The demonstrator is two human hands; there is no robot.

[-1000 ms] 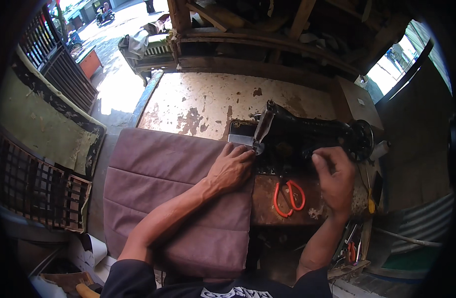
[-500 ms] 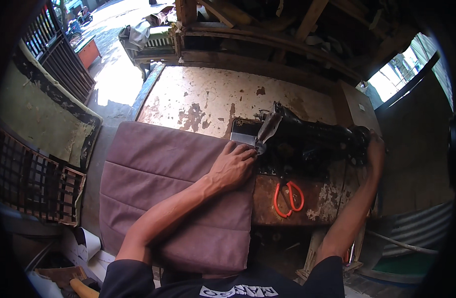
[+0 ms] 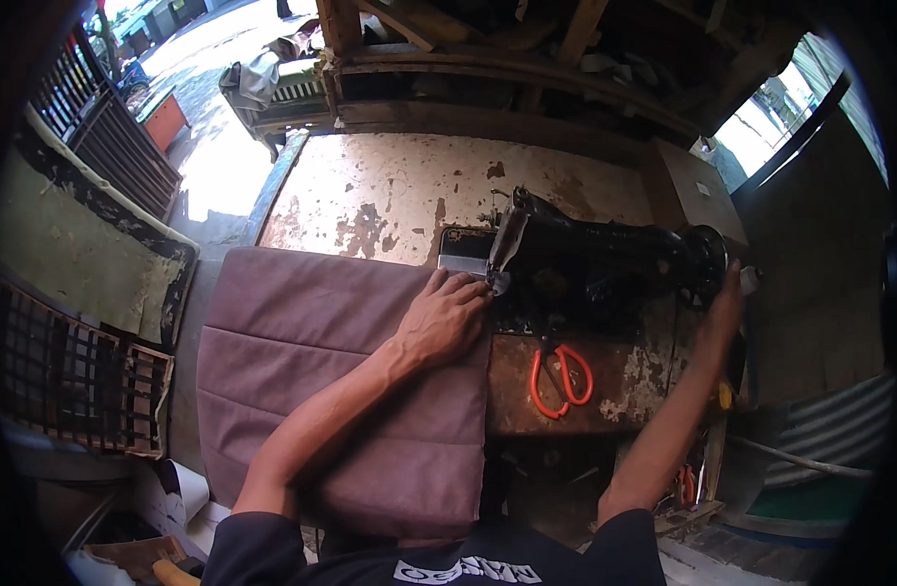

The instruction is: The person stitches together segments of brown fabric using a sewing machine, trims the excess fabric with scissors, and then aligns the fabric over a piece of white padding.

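Note:
A mauve-brown fabric panel (image 3: pixel 302 381) with sewn cross seams spreads over the left of the table and hangs toward my lap. My left hand (image 3: pixel 443 317) lies flat on its right part, fingers stretched toward the needle end of a black sewing machine (image 3: pixel 595 249). The panel's edge meets the presser foot area, where my fingertips partly hide it. At the machine's right end, my right hand (image 3: pixel 727 298) grips the near right rim of the handwheel (image 3: pixel 704 264); some fingers are hidden. Scissors with orange handles (image 3: pixel 563 381) lie in front of the machine, apart from both hands.
The worn table (image 3: pixel 370 176) has peeling patches. Behind it stands a dark wooden shelf (image 3: pixel 487 66) with piled things. An upright panel (image 3: pixel 106 225) and a lattice frame (image 3: pixel 77 376) stand at the left. A brown box (image 3: pixel 688 190) sits at the back right.
My right hand has moved lower round the handwheel toward me, so more of the wheel's upper part shows. My left hand keeps its place on the fabric. The view has shifted slightly.

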